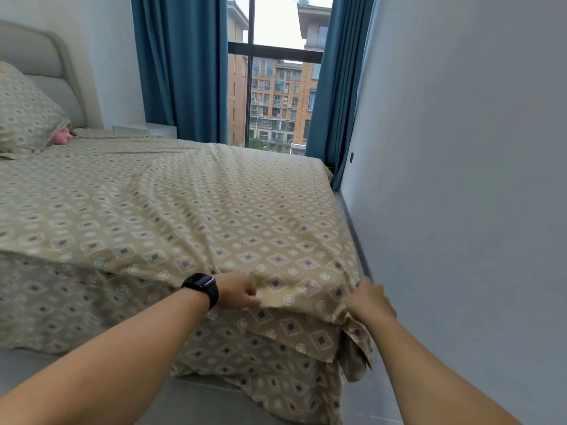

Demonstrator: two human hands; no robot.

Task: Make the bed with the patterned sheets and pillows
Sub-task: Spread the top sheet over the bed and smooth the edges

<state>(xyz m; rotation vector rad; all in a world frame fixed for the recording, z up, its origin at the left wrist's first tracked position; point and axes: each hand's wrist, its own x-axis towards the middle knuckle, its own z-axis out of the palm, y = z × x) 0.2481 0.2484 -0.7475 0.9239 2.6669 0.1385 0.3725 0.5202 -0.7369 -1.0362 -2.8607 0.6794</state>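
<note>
- The left hand (pixel 237 291) has its fingers curled tight, pinching the hem of the patterned sheet (pixel 190 210) at the foot edge of the bed (pixel 46 302); a black smartwatch (pixel 201 288) sits on that wrist, its screen dark, no writing legible
- The right hand (pixel 369 300) grips the same hem at the near right corner of the bed, fingers bunched around a fold of cloth, with the gathered corner hanging below the hand
- Between the two hands the hem is lifted slightly and a lower layer of the same tan diamond-and-circle print shows beneath it, draping to the grey floor (pixel 30 366)
- The sheet lies spread across the mattress top, with long creases running from the middle toward the far side
- A pillow (pixel 24 115) in the matching print leans against the padded headboard (pixel 40 56) at upper left; a small pink object (pixel 61 137) lies just beside its lower corner, too blurred to identify
- Blue curtains (pixel 181 65) frame a window (pixel 276 96) looking onto brick apartment blocks
- A pale wall (pixel 460 148) runs close along the bed's right side
- No brand or label can be read anywhere
</note>
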